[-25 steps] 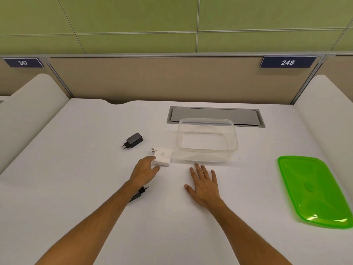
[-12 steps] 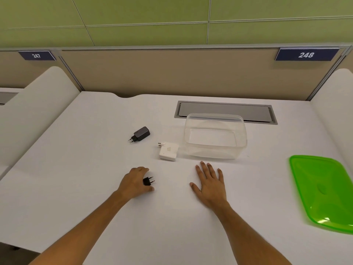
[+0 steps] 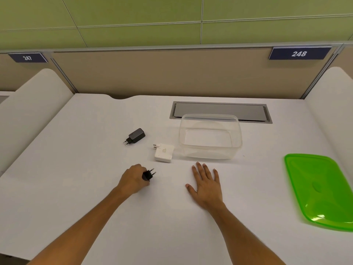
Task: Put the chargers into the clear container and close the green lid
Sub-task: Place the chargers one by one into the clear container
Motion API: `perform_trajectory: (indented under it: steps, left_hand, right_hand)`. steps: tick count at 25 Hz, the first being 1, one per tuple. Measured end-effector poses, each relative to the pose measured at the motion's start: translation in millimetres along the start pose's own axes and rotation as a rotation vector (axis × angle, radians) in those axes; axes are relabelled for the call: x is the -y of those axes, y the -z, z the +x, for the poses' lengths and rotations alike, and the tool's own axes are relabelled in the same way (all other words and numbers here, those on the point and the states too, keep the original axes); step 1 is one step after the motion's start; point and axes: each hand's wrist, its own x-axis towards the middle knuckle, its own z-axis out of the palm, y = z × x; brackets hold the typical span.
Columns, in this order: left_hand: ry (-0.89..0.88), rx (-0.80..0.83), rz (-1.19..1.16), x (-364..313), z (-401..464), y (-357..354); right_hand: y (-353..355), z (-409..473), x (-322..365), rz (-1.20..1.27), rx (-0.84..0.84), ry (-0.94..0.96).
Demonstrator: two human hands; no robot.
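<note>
The clear container (image 3: 210, 136) holds nothing, and its green lid (image 3: 321, 190) lies well apart on your right. Your left hand (image 3: 133, 180) is clenched around a small black charger (image 3: 148, 174), prongs showing. The white charger (image 3: 163, 153) sits just beside the container, another black charger (image 3: 135, 135) further left. Your right hand (image 3: 207, 185) lies flat and released on the desk (image 3: 76, 169).

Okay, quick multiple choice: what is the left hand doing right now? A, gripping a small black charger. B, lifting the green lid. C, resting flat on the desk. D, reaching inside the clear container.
A: the left hand is curled around a small black charger whose plug prongs stick out past the fingers, while the right hand lies flat on the desk and the green lid sits untouched at the right.
</note>
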Motion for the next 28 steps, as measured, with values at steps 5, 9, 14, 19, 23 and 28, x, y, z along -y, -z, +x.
perform_trajectory:
  steps: [5,9,14,19,23,28]
  left_hand:
    - [-0.249,-0.139,-0.146,-55,10,54]
    - [-0.470,-0.249,-0.158,-109,31,86]
    - [-0.666,-0.273,-0.088,-176,65,98]
    - [-0.717,-0.169,0.206,-220,106,76]
    - [-0.665,-0.051,0.373,-231,135,55]
    - [-0.571,0.038,0.450,-228,159,31]
  right_hand:
    - [2,1,1,-0.002,0.016,-0.010]
    - [2,2,1,0.011,0.030,-0.014]
    - [1,2,2,0.030,0.022,-0.022]
    - [-1,3,2,0.038,0.014,-0.026]
    - [-2,4,0,0.055,-0.004,-0.023]
    - [-4,5,-1,0.059,0.001,-0.019]
